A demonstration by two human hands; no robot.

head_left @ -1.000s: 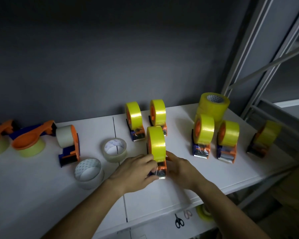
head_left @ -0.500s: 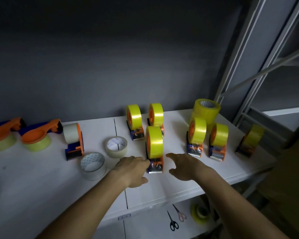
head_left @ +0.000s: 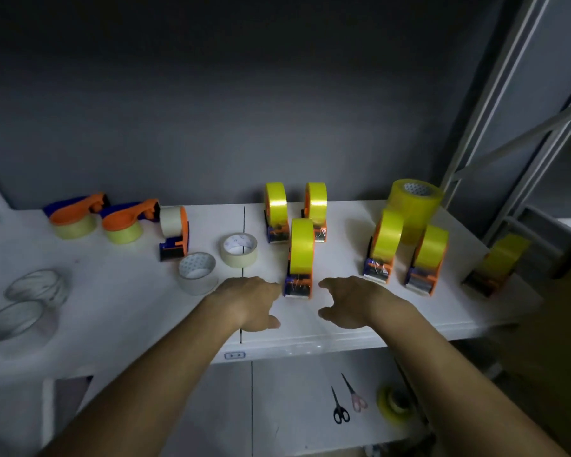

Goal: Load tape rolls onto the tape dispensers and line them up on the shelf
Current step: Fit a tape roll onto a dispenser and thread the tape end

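A loaded dispenser with a yellow roll [head_left: 300,255] stands upright near the front of the white shelf [head_left: 112,311]. My left hand [head_left: 248,300] hovers just left of its base with fingers loosely curled, holding nothing. My right hand [head_left: 350,300] is a little to its right, fingers spread and empty. Two more yellow loaded dispensers [head_left: 276,209] [head_left: 316,207] stand behind it. Three others [head_left: 384,245] [head_left: 426,258] [head_left: 498,262] stand to the right. A white-roll dispenser [head_left: 175,232] stands at left. Loose rolls [head_left: 239,249] [head_left: 197,272] lie beside my left hand.
A tall stack of yellow tape [head_left: 414,209] stands at the back right. Two orange dispensers lying flat [head_left: 75,216] [head_left: 127,224] and clear rolls [head_left: 37,286] [head_left: 14,319] occupy the left. On the lower shelf lie two scissors [head_left: 340,407] [head_left: 355,394] and a yellow roll [head_left: 394,402]. Metal rack posts [head_left: 495,94] rise at right.
Both hands have let go of the front yellow dispenser and drawn apart to its sides. The dispenser stands alone. The camera view has pulled back.
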